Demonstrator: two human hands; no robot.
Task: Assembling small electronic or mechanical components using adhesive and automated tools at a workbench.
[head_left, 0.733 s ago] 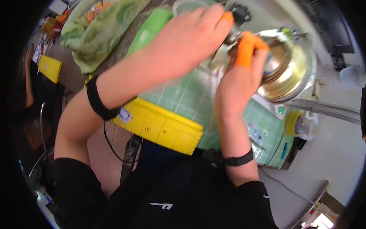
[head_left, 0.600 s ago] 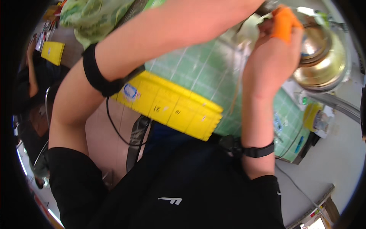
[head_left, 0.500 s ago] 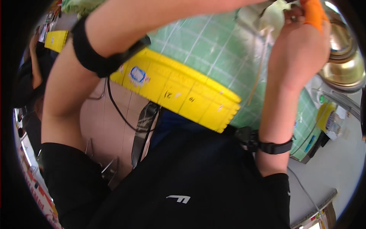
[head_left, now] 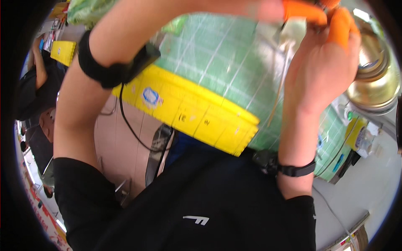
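Observation:
At the top right, my left hand [head_left: 299, 11] reaches in from the left. Orange covers its finger, and the rest is cut off by the picture's edge. My right hand [head_left: 320, 69] comes up from below, an orange finger cover [head_left: 341, 29] on it. Both hands meet with fingers bent and pressed together; whatever lies between them is hidden. Just left of my right hand is a thin pale stick [head_left: 277, 94], slanting over the green gridded mat [head_left: 226, 50]. A crumpled clear and whitish material [head_left: 268, 37] lies by its upper end.
A yellow plastic strip [head_left: 184, 111] runs along the mat's near edge. Gold-coloured round tins [head_left: 372, 83] stand at the right, with a yellow-labelled packet [head_left: 356, 134] below them. A black cable [head_left: 125, 113] hangs from my left arm band. Another person [head_left: 39, 79] sits at far left.
My left hand has come down into view, showing its orange-covered finger beside my right hand. My right arm has shifted slightly left and down. The pale petal-like piece near the fingers is now mostly hidden.

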